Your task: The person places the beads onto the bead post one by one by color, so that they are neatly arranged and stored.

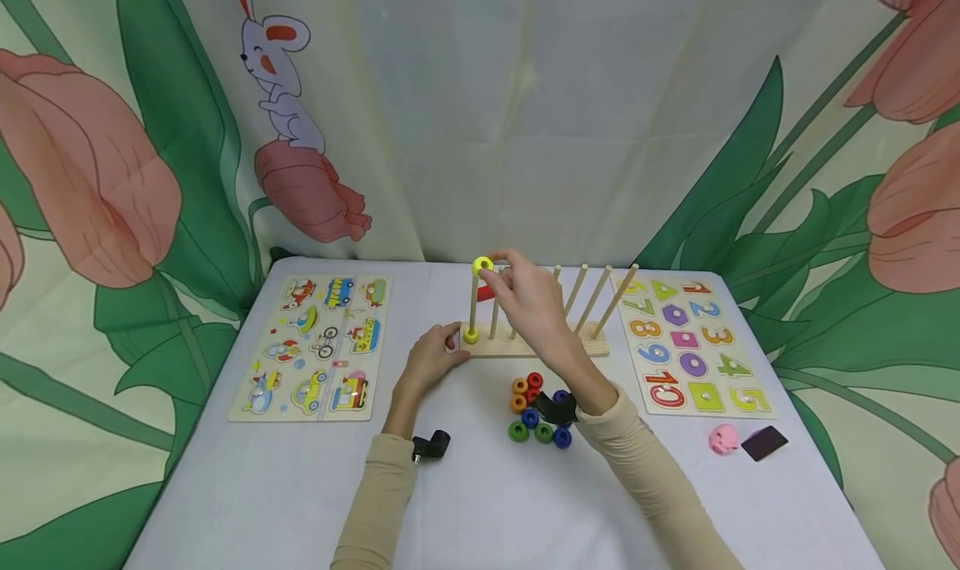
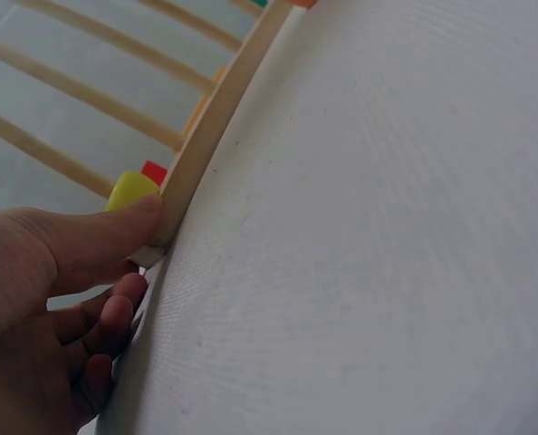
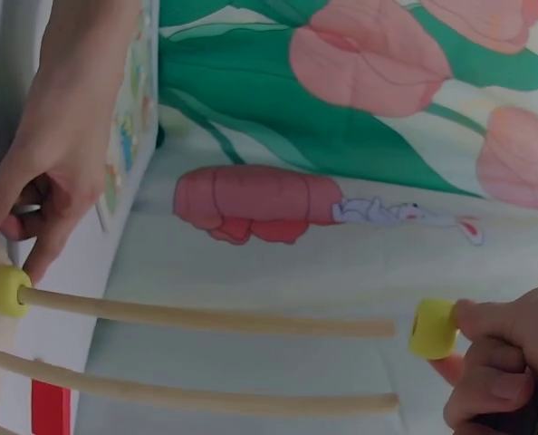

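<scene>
My right hand (image 1: 531, 302) pinches a yellow ring bead (image 1: 477, 269) between thumb and fingers, level with the top of the leftmost peg (image 1: 473, 302). In the right wrist view that bead (image 3: 435, 330) shows a small gap from the peg's tip. Another yellow bead (image 1: 471, 337) sits at the foot of the same peg, on the base of a wooden peg stand (image 1: 498, 350). My left hand (image 1: 429, 358) holds the base's left end, its thumb on the front beside the lower bead (image 2: 131, 189) and its other fingers curled by the end.
Several orange (image 1: 518, 402), red (image 1: 535, 380), blue (image 1: 562, 438) and green beads (image 1: 518, 431) lie before the stand, partly under my right wrist. A vehicle puzzle board (image 1: 247, 387) is at left, a number board (image 1: 708, 374) at right. Near it are a pink pig (image 1: 723, 439) and dark card (image 1: 764, 443).
</scene>
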Demonstrator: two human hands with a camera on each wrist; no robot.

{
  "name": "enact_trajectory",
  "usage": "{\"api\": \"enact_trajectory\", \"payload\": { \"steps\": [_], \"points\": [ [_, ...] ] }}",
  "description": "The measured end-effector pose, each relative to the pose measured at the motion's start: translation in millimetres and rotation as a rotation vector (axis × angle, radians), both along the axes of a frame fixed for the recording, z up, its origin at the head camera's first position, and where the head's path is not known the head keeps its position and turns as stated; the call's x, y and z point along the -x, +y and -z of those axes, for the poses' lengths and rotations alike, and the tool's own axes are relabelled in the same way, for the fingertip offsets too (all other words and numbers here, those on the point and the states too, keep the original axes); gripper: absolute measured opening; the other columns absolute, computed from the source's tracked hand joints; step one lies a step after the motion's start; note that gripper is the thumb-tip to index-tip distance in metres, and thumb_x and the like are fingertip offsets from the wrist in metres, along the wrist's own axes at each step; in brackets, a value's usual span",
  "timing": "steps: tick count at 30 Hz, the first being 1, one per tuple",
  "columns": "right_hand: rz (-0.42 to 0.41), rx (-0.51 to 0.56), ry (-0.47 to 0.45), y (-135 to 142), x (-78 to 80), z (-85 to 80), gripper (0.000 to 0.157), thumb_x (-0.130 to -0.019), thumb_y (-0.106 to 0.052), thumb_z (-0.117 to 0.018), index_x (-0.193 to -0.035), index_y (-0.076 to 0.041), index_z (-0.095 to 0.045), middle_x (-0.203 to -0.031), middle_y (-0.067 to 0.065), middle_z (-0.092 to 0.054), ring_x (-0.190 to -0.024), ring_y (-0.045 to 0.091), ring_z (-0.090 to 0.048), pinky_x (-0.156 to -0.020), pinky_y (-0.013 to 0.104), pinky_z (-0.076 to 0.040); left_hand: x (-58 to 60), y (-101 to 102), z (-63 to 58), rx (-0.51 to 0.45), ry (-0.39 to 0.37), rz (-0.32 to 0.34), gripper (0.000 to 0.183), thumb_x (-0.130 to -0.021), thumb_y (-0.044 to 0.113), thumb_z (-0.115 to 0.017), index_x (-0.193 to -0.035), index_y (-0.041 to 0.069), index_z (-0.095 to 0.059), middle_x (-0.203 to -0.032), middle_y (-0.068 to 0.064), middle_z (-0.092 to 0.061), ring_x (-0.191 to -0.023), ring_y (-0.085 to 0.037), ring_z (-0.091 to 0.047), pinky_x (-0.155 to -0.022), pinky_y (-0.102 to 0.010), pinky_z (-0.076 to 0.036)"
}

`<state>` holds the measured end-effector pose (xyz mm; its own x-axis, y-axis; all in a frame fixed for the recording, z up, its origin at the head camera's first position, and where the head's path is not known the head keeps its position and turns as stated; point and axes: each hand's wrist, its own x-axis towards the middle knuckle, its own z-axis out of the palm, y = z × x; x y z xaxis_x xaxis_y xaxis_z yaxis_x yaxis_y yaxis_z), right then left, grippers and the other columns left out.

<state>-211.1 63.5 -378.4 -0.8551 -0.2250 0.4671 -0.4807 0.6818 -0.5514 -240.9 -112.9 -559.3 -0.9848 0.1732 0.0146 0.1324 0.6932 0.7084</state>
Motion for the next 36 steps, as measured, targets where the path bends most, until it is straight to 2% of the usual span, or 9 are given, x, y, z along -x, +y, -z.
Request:
{"api": "enact_trajectory", "payload": {
  "steps": [6, 8, 11, 15, 18, 23, 28, 32, 36],
  "points": [
    [0.032, -0.147, -0.014, -12, 11.8, 2.3, 0.034, -0.096, -0.032, -0.057, -0.119, -0.008, -0.060, -0.045, -0.003, -0.039, -0.035, 0.010, -0.025, -0.036, 0.024, -0.021, 1.4, -1, -0.5, 0.000, 0.009, 0.019, 0.067, -0.079, 0.031, -0.077, -0.135, 0.005, -0.052, -0.082, -0.003, -0.051, -0.069, -0.016, -0.043, -0.059, -0.030, -0.033],
    [0.031, -0.123, -0.028, -10, 10.2, 5.0, 0.034, -0.096, -0.032, -0.057, -0.120, -0.009, -0.059, -0.046, -0.004, -0.039, -0.036, 0.009, -0.026, -0.037, 0.024, -0.021, 2.4, -1, -0.7, 0.001, 0.016, 0.028, 0.067, -0.080, 0.032, -0.077, -0.135, 0.004, -0.052, -0.082, -0.003, -0.051, -0.069, -0.016, -0.043, -0.059, -0.030, -0.032],
    [0.027, -0.007, -0.039, 1, 1.1, 13.5, 0.033, -0.095, -0.031, -0.058, -0.120, -0.010, -0.060, -0.047, -0.004, -0.038, -0.037, 0.011, -0.029, -0.037, 0.025, -0.022, 2.0, -1, -0.8, 0.011, 0.011, 0.011, 0.067, -0.079, 0.032, -0.077, -0.136, 0.006, -0.053, -0.081, -0.002, -0.050, -0.068, -0.016, -0.043, -0.058, -0.030, -0.032],
    [0.061, 0.141, -0.068, 28, -18.6, 36.4, 0.027, -0.094, -0.030, -0.060, -0.113, -0.011, -0.063, -0.048, -0.004, -0.036, -0.039, 0.013, -0.031, -0.038, 0.027, -0.022, 0.9, -2, 0.4, 0.015, -0.010, -0.022, 0.066, -0.079, 0.031, -0.078, -0.136, 0.008, -0.053, -0.079, -0.001, -0.050, -0.066, -0.017, -0.043, -0.057, -0.030, -0.031],
    [0.118, 0.152, -0.132, 53, -34.3, 59.9, 0.023, -0.093, -0.029, -0.062, -0.109, -0.012, -0.064, -0.048, -0.005, -0.035, -0.040, 0.012, -0.030, -0.038, 0.026, -0.022, 1.4, -1, 1.9, 0.006, -0.022, -0.024, 0.066, -0.080, 0.031, -0.077, -0.137, 0.008, -0.052, -0.079, -0.002, -0.050, -0.066, -0.017, -0.043, -0.057, -0.030, -0.032],
    [0.217, 0.086, -0.271, 90, -57.9, 99.6, 0.021, -0.091, -0.027, -0.065, -0.107, -0.013, -0.064, -0.048, -0.005, -0.037, -0.040, 0.011, -0.031, -0.039, 0.026, -0.023, 2.8, 1, 2.4, -0.002, -0.027, -0.022, 0.066, -0.080, 0.031, -0.077, -0.137, 0.009, -0.051, -0.080, -0.002, -0.049, -0.065, -0.017, -0.043, -0.056, -0.029, -0.032],
    [0.274, 0.006, -0.352, 109, -70.7, 132.4, 0.023, -0.089, -0.029, -0.067, -0.106, -0.014, -0.065, -0.048, -0.005, -0.038, -0.041, 0.010, -0.031, -0.040, 0.027, -0.024, 2.6, 1, 0.7, -0.011, -0.008, -0.022, 0.065, -0.080, 0.029, -0.077, -0.136, 0.007, -0.052, -0.079, -0.003, -0.049, -0.066, -0.018, -0.043, -0.057, -0.030, -0.032],
    [0.297, -0.074, -0.415, 111, -75.2, 150.1, 0.027, -0.086, -0.031, -0.070, -0.104, -0.012, -0.066, -0.050, -0.005, -0.042, -0.043, 0.011, -0.036, -0.041, 0.029, -0.028, 2.2, 2, -0.1, -0.010, -0.022, -0.022, 0.065, -0.081, 0.029, -0.076, -0.137, 0.008, -0.051, -0.080, -0.003, -0.049, -0.067, -0.018, -0.043, -0.057, -0.030, -0.032],
    [0.322, -0.141, -0.471, 108, -75.0, 156.6, 0.030, -0.084, -0.032, -0.070, -0.101, -0.008, -0.067, -0.051, -0.004, -0.044, -0.044, 0.013, -0.040, -0.042, 0.031, -0.031, 1.2, 1, -1.1, -0.007, -0.042, -0.028, 0.065, -0.081, 0.029, -0.076, -0.138, 0.008, -0.051, -0.081, -0.004, -0.049, -0.068, -0.018, -0.043, -0.058, -0.030, -0.032]
  ]
}}
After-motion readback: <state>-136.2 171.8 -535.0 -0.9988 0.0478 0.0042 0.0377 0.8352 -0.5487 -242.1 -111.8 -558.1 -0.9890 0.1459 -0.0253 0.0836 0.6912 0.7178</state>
